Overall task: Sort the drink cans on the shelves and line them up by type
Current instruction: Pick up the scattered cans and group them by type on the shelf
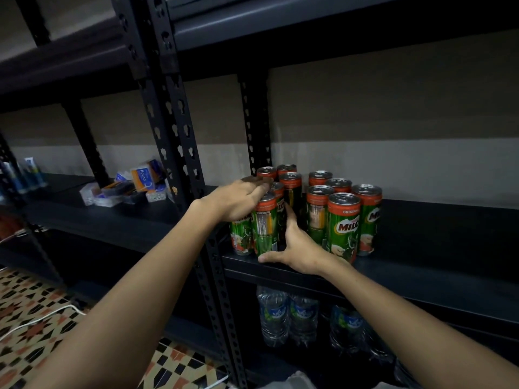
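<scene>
Several green and orange Milo cans stand in two clusters on the dark shelf (421, 265). The left cluster (264, 223) sits by the upright post, the right cluster (344, 223) a small gap away. My left hand (238, 199) lies flat over the tops of the left cluster, fingers stretched across the lids. My right hand (297, 245) is in the gap between the clusters, thumb at the base of the front left can (263, 234) and fingers pressed against that cluster's right side. Back cans are partly hidden.
A black perforated post (179, 130) rises just left of the cans. Water bottles (289, 315) fill the shelf below. Small boxes and packets (134, 183) lie on the neighbouring shelf at left. The shelf stretches bare to the right. A white cable crosses the patterned floor tiles (33, 310).
</scene>
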